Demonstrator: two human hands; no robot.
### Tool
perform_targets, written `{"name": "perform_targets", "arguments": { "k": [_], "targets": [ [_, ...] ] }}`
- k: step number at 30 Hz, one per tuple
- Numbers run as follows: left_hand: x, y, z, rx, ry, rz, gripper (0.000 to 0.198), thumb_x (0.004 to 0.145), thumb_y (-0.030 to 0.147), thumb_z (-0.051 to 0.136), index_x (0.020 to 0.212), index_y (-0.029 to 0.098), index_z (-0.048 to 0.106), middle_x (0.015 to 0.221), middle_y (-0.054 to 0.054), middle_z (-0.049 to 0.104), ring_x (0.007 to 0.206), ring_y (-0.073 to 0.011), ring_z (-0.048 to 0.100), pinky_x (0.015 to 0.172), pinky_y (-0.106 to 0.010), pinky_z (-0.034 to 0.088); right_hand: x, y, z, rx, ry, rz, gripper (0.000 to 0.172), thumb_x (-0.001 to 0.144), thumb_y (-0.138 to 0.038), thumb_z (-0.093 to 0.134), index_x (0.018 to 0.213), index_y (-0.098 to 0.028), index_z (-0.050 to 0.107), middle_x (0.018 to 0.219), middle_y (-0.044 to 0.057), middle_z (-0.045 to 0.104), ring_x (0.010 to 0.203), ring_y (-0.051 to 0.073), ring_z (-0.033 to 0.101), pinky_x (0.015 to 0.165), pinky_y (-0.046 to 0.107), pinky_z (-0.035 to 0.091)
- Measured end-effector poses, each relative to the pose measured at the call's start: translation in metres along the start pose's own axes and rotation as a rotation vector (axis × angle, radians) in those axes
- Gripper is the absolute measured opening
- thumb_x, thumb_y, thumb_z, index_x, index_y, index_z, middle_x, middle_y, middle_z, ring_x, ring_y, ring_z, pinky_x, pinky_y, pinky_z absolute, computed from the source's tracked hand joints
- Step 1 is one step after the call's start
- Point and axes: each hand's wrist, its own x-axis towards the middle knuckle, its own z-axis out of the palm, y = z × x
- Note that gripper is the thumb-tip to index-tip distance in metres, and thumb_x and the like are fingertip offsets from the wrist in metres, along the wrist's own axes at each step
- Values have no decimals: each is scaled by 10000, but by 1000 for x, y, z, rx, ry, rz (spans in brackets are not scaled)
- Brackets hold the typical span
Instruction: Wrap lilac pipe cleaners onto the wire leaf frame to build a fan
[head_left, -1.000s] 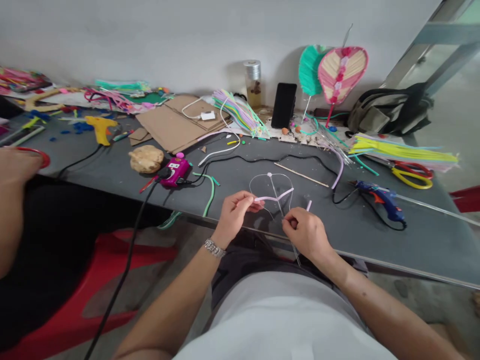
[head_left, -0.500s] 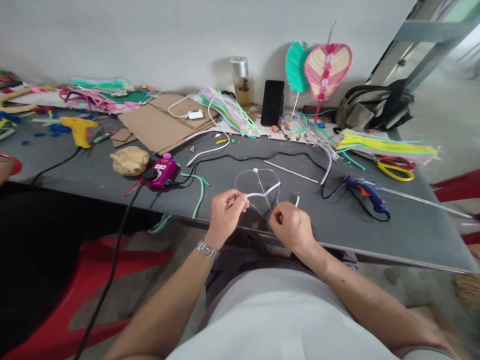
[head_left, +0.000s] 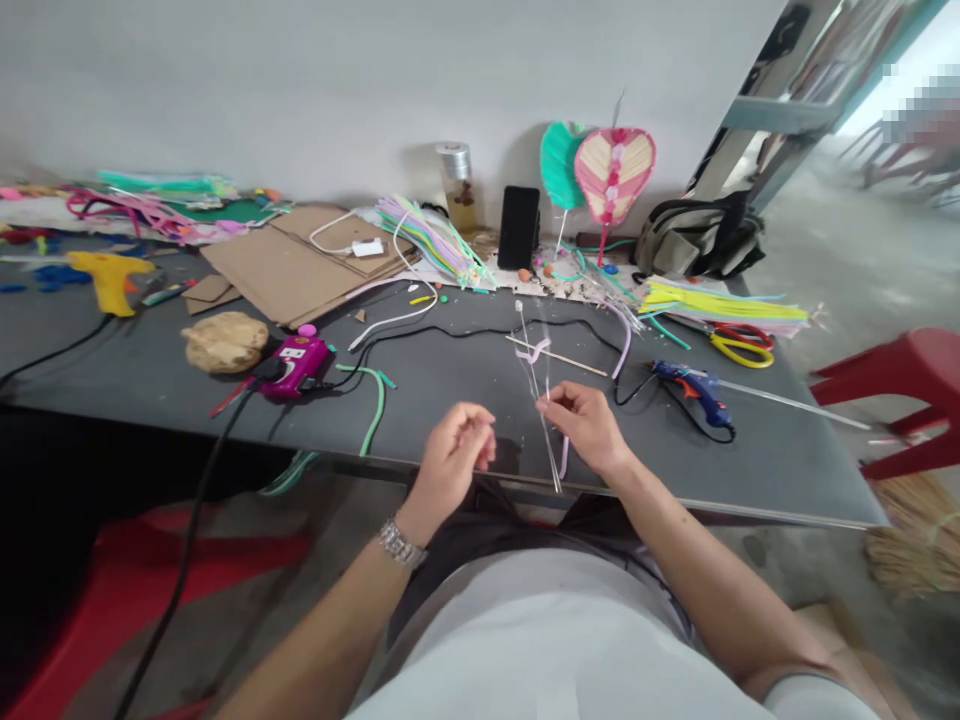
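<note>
My right hand (head_left: pixel 589 428) pinches a thin wire frame (head_left: pixel 529 365) by its side, between thumb and fingertips. The frame is a narrow loop with a small pale bead-like piece at its top and wire ends hanging past the table edge. A lilac pipe cleaner (head_left: pixel 534 352) is bent across the wires. My left hand (head_left: pixel 456 452) hovers to the left of the frame, apart from it, its fingers loosely curled and holding nothing I can see. Another lilac pipe cleaner piece (head_left: pixel 565 458) lies near the table edge, below my right hand.
A blue glue gun (head_left: pixel 694 390) lies to the right, scissors (head_left: pixel 742 345) behind it. A magenta power socket (head_left: pixel 296 365) and a tan lump (head_left: pixel 226 342) sit left. Pipe cleaner bundles (head_left: pixel 435 240), a phone (head_left: pixel 519 228) and a heart-shaped fan (head_left: pixel 615 175) stand along the back.
My left hand has let go of the lilac pipe cleaner and drawn away. The wire frame has turned and now looks narrower in my right hand. The view has shifted.
</note>
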Motion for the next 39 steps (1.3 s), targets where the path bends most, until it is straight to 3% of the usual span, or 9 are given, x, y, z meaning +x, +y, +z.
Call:
{"name": "perform_targets", "arguments": {
  "k": [4,8,14,16,18,20,24,33,39],
  "targets": [
    [-15,-7,29,-125,-162,-155,278,889,438,619,851,166,662,613,0,617,492,-133,573,480,-251,471,4,-2,-9,407,-113,103,317,705,-453,827,700,-197,640,555,-56,524,462,64,324,471,243,196],
    [-20,-9,41,-99,-239,-171,287,847,446,694,846,159,708,627,-39,683,509,-152,610,522,-271,485,-3,-4,-14,571,-178,133,338,665,-415,879,658,-190,627,650,-27,603,476,51,325,475,240,203],
    [-23,-7,33,42,-246,-72,527,939,521,578,529,198,508,439,28,441,439,-101,412,497,-246,355,-9,-5,-20,625,-262,82,355,720,-438,855,663,-196,602,634,-42,555,471,53,280,485,247,205],
    [-24,-6,33,13,-241,-54,426,898,489,658,607,192,565,547,8,542,528,-117,505,545,-241,415,-9,-6,-19,626,-268,74,357,716,-443,858,665,-198,603,643,-41,558,474,56,296,488,250,210],
    [-24,-5,35,-91,-240,-82,257,823,434,765,869,194,683,800,-46,700,737,-167,655,677,-270,520,-10,-7,-16,603,-268,73,354,708,-444,867,671,-201,612,640,-40,562,490,66,323,494,250,227],
    [-23,-3,39,-250,-257,-162,358,822,439,776,1075,202,688,990,-93,743,905,-218,714,809,-343,572,-11,-9,-14,553,-273,71,335,712,-443,869,692,-202,637,640,-35,575,521,78,368,510,247,264],
    [-16,2,45,-505,-255,-266,320,776,425,830,905,164,696,822,-49,713,758,-179,708,767,-339,587,-15,-14,-12,409,-281,41,262,754,-425,844,740,-200,709,690,-15,626,601,101,470,571,250,348],
    [-17,-7,35,-368,-22,-184,282,786,397,778,846,186,600,680,22,634,590,-129,649,585,-264,554,-23,-19,-22,332,-10,37,227,743,-345,774,913,-197,759,747,15,706,527,89,454,496,247,321],
    [-22,-16,35,-200,21,-55,225,830,365,708,856,180,584,602,16,646,537,-135,630,554,-262,545,-21,-27,-16,291,261,-128,295,784,-477,799,773,-202,692,681,8,686,548,103,519,523,245,412]
  ]
}}
